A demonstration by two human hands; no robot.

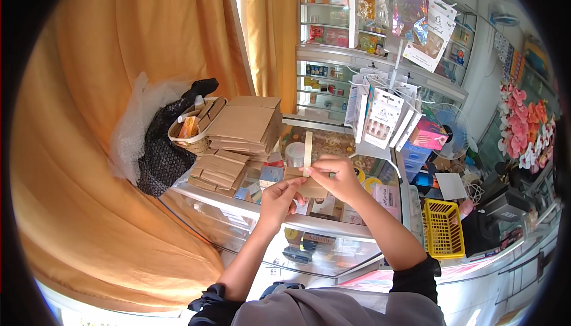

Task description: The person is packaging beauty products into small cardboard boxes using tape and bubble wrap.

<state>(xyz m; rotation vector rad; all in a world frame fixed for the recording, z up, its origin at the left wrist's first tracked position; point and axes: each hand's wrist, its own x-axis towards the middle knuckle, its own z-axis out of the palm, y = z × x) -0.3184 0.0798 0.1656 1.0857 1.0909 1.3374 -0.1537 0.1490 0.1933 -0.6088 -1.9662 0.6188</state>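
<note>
My right hand grips a narrow roll of pale tape, seen edge-on and upright above the glass counter. The thumb and fingers of my left hand are pinched together at the roll's lower edge; whether a loose end of tape is between them is too small to see. Below both hands a small brown cardboard box lies on the counter, partly covered by my fingers. Just behind the roll stands a round clear container.
Stacks of flat brown cardboard boxes and a wicker basket stand left, beside black bubble wrap. A rack of press-on nail packs rises at the counter's right end. Further right are a yellow plastic basket and a fan.
</note>
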